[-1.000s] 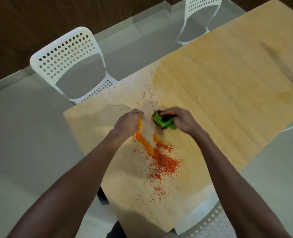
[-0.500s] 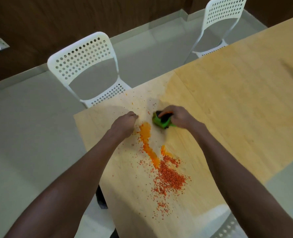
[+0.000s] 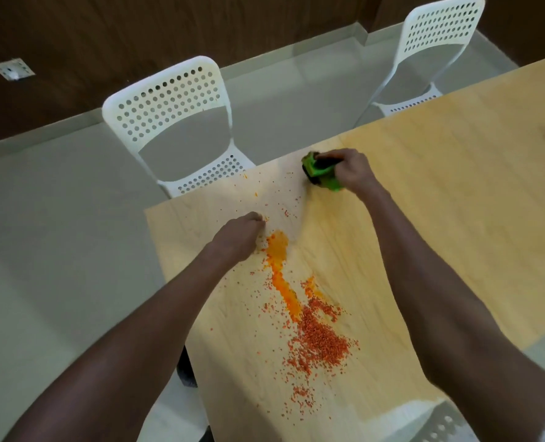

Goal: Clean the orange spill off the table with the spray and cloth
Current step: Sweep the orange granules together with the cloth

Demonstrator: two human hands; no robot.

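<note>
Right hand (image 3: 352, 172) moved cloth (image 3: 320, 173) farther, spill (image 3: 312, 330) remains

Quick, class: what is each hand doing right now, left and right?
Left hand: fingers curled, resting on the table beside the orange spill; nothing visible in it.
Right hand: gripping the green cloth.

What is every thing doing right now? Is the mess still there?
Spill: still on the table, orange grains and a wet streak.
Cloth: green, gripped by the right hand, pressed on the table beyond the spill.
Right hand: curled round the cloth.
Left hand: fingers curled, resting beside the streak; nothing seen in it.
Table: paler patch between the hands.
Chairs: empty.
</note>
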